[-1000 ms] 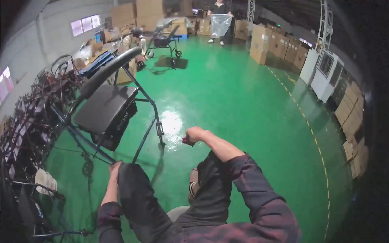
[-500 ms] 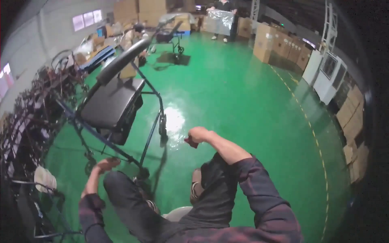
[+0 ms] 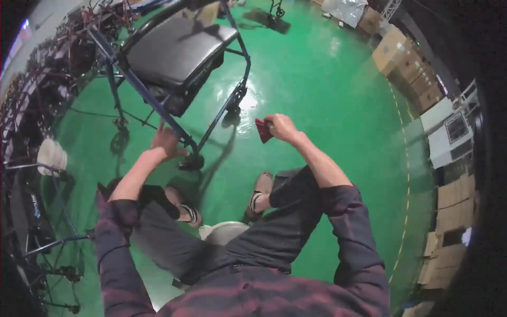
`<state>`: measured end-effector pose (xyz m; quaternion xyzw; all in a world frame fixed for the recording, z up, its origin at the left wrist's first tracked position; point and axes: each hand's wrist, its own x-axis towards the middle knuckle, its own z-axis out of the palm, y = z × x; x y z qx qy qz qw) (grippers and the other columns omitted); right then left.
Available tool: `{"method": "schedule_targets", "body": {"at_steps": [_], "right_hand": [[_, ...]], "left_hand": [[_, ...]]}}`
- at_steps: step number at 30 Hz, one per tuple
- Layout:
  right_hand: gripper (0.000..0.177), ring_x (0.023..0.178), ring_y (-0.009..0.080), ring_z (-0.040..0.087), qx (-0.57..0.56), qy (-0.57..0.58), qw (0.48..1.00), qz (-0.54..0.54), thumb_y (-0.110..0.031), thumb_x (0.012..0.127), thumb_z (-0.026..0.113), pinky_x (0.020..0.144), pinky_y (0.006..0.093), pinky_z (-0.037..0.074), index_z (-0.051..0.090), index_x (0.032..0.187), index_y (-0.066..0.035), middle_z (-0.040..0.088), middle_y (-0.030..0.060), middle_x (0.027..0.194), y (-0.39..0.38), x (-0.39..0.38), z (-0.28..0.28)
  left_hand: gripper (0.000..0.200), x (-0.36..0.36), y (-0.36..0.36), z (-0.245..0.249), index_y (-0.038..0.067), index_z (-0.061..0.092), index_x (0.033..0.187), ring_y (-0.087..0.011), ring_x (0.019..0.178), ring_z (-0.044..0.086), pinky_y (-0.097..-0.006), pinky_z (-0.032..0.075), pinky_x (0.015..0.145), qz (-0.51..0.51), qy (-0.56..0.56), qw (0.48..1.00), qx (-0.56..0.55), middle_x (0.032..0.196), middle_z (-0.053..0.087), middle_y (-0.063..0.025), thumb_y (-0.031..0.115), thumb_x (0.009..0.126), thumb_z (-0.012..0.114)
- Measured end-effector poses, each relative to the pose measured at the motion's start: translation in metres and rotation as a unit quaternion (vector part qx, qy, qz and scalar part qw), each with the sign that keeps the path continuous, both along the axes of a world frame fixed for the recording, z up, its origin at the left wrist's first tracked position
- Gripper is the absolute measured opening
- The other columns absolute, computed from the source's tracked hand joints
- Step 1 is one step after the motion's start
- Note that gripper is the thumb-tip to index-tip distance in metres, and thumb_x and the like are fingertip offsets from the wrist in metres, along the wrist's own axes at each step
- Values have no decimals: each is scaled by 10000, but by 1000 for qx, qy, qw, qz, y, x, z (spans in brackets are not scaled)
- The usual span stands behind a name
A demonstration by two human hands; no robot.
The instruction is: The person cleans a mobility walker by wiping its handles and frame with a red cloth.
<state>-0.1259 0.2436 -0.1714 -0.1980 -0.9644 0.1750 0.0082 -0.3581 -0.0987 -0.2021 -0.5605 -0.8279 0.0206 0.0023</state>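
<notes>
Low between a seated person's knees and a blue-framed rollator (image 3: 142,92), two bare hands work over a glossy green floor (image 3: 327,84). The left hand (image 3: 165,141) lies against the slanting blue leg tube, just above the dark foot (image 3: 191,162) at the tube's lower end. Whether its grip wraps the tube or only presses on it cannot be told from this angle. The right hand (image 3: 282,127) is raised to the right of that leg, well apart from the other hand. Its grip is closed tight around a small red piece (image 3: 262,130) that juts out toward the frame (what kind of piece it is cannot be made out). A black padded seat (image 3: 177,45) sits above and beyond the left grip.

Judging from these positions, the work centres on the lower leg of the frame. Doing it well likely calls for a firm left grip close to the foot, so the light frame cannot roll or swing. The red piece should travel down and to the left of the right grip in a short, straight path, with the eyes on the foot before the two meet. Pinching nearer its rear end would leave its front free.
</notes>
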Motion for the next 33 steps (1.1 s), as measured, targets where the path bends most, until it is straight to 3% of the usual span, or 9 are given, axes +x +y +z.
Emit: {"method": "schedule_targets", "body": {"at_steps": [6, 10, 11, 16, 18, 20, 25, 28, 33], "right_hand": [[209, 760, 344, 618, -96, 156, 982, -38, -144, 847, 557, 676, 413, 487, 677, 1009, -87, 690, 124, 858, -81, -61, -48], [201, 713, 334, 612, -110, 116, 987, 4, -171, 842, 584, 635, 417, 474, 677, 1006, -99, 665, 118, 818, -140, -91, -41], [197, 689, 341, 610, -99, 83, 991, 40, -186, 850, 580, 621, 423, 468, 676, 1001, -103, 664, 120, 813, -141, -107, -92], [271, 601, 297, 608, -32, 173, 982, 68, -273, 868, 594, 520, 418, 443, 636, 1106, -152, 649, 89, 758, -168, -98, -130], [261, 604, 278, 617, 62, 249, 961, 104, -260, 869, 586, 528, 394, 449, 636, 1105, -161, 650, 77, 750, -142, -111, -140], [214, 618, 270, 626, -121, 232, 965, 11, -240, 878, 573, 554, 374, 459, 661, 1053, -154, 674, 53, 768, -107, -126, -132], [398, 638, 327, 618, -160, 81, 965, -190, -398, 935, 444, 612, 406, 471, 697, 816, -115, 691, 71, 746, 2, -179, -129], [387, 785, 301, 648, -127, 107, 966, -196, -421, 926, 447, 703, 382, 481, 731, 969, -162, 718, 82, 876, 70, -197, -129], [412, 769, 335, 629, -122, 102, 953, -258, -410, 933, 421, 702, 430, 477, 708, 911, -114, 689, 142, 874, 116, -230, -165]], "left_hand": [[426, 11, 3, 1, 154, 709, 903, -310, 911, 619, -415, 459, 846, -5, -93, 991, 101, 965, 698, -42, 538, 719, 712], [370, 10, 5, -3, 135, 703, 854, -307, 770, 618, -399, 480, 749, -63, -63, 974, 210, 870, 684, -53, 493, 760, 685], [363, 8, 6, -4, 133, 701, 847, -304, 743, 616, -395, 483, 738, -84, -48, 967, 237, 852, 681, -55, 487, 766, 681], [318, 16, -10, 1, 138, 703, 844, -304, 771, 593, -411, 452, 739, -17, -87, 989, 114, 848, 664, -76, 449, 794, 666], [302, 17, -19, -7, 149, 706, 814, -303, 700, 568, -413, 440, 740, -60, -49, 974, 211, 748, 653, -42, 448, 785, 675], [295, 16, -24, 1, 150, 704, 773, -290, 677, 553, -406, 434, 766, -28, -94, 983, 157, 693, 637, -20, 444, 774, 682], [274, 10, -27, 3, 147, 686, 704, -257, 645, 528, -422, 409, 828, -39, -172, 976, 128, 608, 588, -1, 415, 755, 699], [266, 8, -29, -4, 147, 685, 705, -248, 630, 519, -441, 405, 833, -47, -169, 974, 145, 609, 579, 2, 409, 746, 708], [319, 7, -18, -16, 151, 651, 665, -250, 577, 513, -397, 405, 761, -72, -167, 966, 182, 579, 580, -1, 457, 734, 714]]}}
